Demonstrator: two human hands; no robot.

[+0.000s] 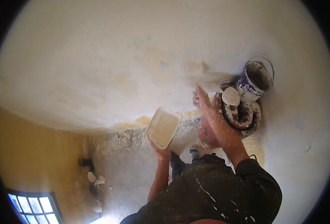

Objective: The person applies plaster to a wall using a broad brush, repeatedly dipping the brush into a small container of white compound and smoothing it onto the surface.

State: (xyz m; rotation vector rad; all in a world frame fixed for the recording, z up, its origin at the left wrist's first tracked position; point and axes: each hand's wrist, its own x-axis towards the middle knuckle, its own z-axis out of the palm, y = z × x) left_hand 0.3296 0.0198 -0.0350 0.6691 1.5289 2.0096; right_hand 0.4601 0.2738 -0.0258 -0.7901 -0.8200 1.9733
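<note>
Mid-frame, the left hand (160, 151) pinches a pale tray (155, 122) by its lower end, where a loosened grip could drop it, while the blurred right hand (202, 98), its hold impossible to tell, could bump the upper-right bucket (244, 89).

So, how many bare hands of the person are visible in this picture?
2. The left hand holds the pale rectangular tray by its lower end. The right hand, blurred, is in front of the whitish wall, left of the bucket. No other hand shows.
</note>
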